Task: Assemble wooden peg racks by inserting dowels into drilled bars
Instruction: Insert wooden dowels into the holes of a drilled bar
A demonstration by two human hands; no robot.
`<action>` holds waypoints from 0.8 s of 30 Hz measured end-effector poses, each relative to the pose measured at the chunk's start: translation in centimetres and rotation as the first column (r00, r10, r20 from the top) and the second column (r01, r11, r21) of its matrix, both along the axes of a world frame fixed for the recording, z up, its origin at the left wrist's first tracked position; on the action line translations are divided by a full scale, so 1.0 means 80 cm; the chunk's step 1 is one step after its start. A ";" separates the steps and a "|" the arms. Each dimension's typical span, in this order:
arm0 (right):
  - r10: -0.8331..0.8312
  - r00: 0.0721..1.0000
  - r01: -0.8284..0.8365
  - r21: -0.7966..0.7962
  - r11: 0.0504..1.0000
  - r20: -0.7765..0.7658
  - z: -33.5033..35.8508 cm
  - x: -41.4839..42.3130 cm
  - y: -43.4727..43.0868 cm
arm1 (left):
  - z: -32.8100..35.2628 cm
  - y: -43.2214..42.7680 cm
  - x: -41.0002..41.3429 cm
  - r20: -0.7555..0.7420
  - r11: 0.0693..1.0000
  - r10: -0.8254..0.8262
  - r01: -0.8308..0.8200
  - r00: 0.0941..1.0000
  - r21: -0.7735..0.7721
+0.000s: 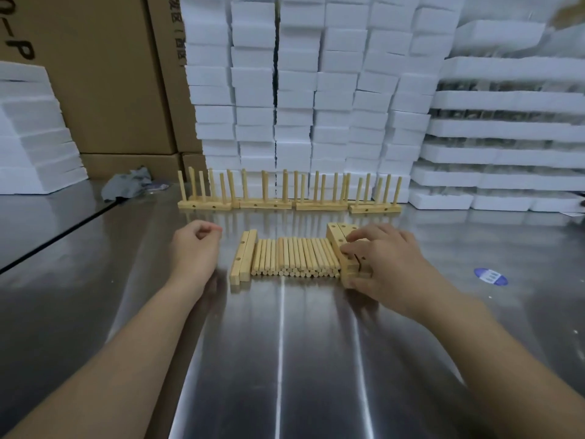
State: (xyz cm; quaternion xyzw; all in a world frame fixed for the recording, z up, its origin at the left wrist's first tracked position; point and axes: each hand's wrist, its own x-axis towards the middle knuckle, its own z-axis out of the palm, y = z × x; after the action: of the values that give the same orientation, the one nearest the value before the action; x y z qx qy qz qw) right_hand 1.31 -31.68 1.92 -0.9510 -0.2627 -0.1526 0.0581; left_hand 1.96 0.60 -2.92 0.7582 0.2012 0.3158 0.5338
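Four racks [289,202] stand at the table's [285,359] far edge. Mid-table, my right hand [389,264] grips the bars [337,239] beside the dowels [294,258] with curled fingers [364,237]; left hand [194,251] curled, empty. Next, I judge, one bar must come free.

Pale wooden dowels [294,257], glossy steel table [285,359]
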 end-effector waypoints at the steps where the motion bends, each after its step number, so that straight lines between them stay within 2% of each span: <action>1: 0.008 1.000 -0.008 0.009 1.000 0.006 0.001 -0.001 0.000 | 0.000 -0.001 -0.001 -0.001 1.000 0.001 -0.001 1.000 0.001; 4: 0.057 0.997 -0.059 0.031 0.998 0.058 0.005 -0.006 0.001 | 0.002 -0.002 -0.003 0.004 1.000 0.007 -0.007 1.000 -0.001; 6: 0.106 0.978 -0.126 0.101 0.987 0.178 0.007 -0.010 0.002 | 0.002 -0.002 -0.005 0.005 1.000 0.015 -0.015 1.000 0.001; 8: 0.131 0.940 -0.219 0.263 0.940 0.315 0.010 -0.015 0.006 | 0.002 -0.001 -0.006 0.010 1.000 0.012 -0.012 1.000 -0.008; 9: 0.142 0.937 -0.263 0.377 0.888 0.320 0.013 -0.020 0.008 | 0.002 -0.001 -0.006 0.015 1.000 0.004 -0.003 1.000 -0.020; 11: 0.226 0.956 -0.293 0.589 0.753 0.187 0.020 -0.028 0.013 | 0.002 0.000 -0.006 0.026 0.999 -0.007 0.008 1.000 -0.039; 13: 0.404 0.915 -0.275 0.728 0.628 -0.004 0.025 -0.036 0.017 | 0.002 -0.001 -0.005 0.026 0.999 -0.005 0.006 1.000 -0.039; 15: 0.509 0.852 -0.238 0.778 0.582 -0.121 0.027 -0.042 0.021 | 0.002 -0.001 -0.004 0.025 0.999 -0.002 0.003 1.000 -0.037; 17: 0.520 0.831 -0.199 0.767 0.609 -0.198 0.027 -0.045 0.024 | 0.002 -0.002 -0.004 0.025 0.999 -0.005 0.006 1.000 -0.039; 21: 0.483 0.802 -0.145 0.670 0.728 -0.351 0.025 -0.043 0.021 | 0.001 0.000 -0.004 0.026 0.999 -0.022 0.022 0.999 -0.033; 24: 0.389 0.814 -0.108 0.545 0.832 -0.432 0.017 -0.037 0.017 | 0.000 -0.001 -0.003 0.028 0.999 -0.029 0.030 0.999 -0.024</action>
State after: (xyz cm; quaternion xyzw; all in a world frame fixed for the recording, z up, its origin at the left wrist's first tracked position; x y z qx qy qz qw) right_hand -1.65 -30.33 3.27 -0.8634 -0.3147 0.0605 0.3897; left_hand 1.75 0.48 -2.89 0.7501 0.1863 0.3159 0.5504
